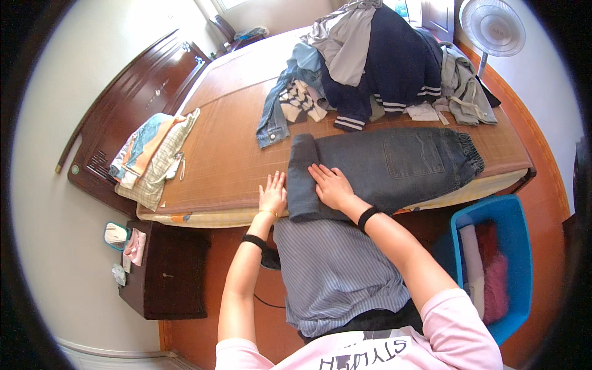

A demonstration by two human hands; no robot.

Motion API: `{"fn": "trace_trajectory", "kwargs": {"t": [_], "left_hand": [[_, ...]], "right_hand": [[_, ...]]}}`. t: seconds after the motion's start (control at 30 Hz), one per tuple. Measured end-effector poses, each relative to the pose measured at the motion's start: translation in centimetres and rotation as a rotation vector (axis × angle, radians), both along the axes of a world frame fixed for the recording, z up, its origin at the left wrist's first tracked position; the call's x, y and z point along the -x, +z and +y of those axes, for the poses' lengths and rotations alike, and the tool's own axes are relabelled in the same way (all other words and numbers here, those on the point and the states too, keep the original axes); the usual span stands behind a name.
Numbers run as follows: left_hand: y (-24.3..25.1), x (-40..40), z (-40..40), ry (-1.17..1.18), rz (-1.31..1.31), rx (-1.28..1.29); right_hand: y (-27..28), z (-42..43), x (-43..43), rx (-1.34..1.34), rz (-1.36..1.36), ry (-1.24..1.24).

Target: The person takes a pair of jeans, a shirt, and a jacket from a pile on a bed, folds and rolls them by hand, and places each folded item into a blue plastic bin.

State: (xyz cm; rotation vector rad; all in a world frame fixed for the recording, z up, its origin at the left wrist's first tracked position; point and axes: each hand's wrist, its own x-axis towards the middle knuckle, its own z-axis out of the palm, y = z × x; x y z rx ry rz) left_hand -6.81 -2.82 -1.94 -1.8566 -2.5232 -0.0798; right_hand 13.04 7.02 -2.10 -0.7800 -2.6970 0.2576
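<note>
Dark denim jeans [360, 157] lie folded lengthwise across the front of the bed. Their elastic waistband [471, 152] points right and a back pocket faces up. At the left end, the leg part is folded over into a thick flap [301, 180]. My right hand [332, 185] presses flat on the denim, with fingertips at the inner edge of that flap. Just left of the flap, my left hand [274, 195] rests palm down with its fingers spread a little; whether it touches the denim is unclear. Neither hand grips anything.
Behind the jeans is a heap of clothes, including a navy garment [397, 55], a denim jacket [273, 115] and grey clothing [462, 83]. Folded clothes [152, 152] lie by the headboard [134, 97]. A blue bin [522, 259] stands right, a nightstand [175, 273] left, a fan [494, 27] beyond.
</note>
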Motion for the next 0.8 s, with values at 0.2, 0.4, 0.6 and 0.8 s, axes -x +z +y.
{"fn": "trace_trajectory", "kwargs": {"t": [0.2,0.4,0.6,0.8], "left_hand": [[1.1,-1.7,-0.2,-0.058,0.024,0.191],[3.1,-7.9,2.7,-0.141,-0.745,-0.161],[3.9,-15.0,5.3,-0.036,-0.397,-0.007],[3.1,-16.6,5.9,0.084,-0.197,0.009]], "right_hand": [[0.4,0.2,-0.1,0.006,-0.018,0.004],[-0.2,0.6,-3.0,-0.089,-0.139,-0.03],[0.1,-2.7,-8.9,0.016,0.072,-0.025],[1.9,-4.7,-13.0,0.054,0.245,0.054]]}}
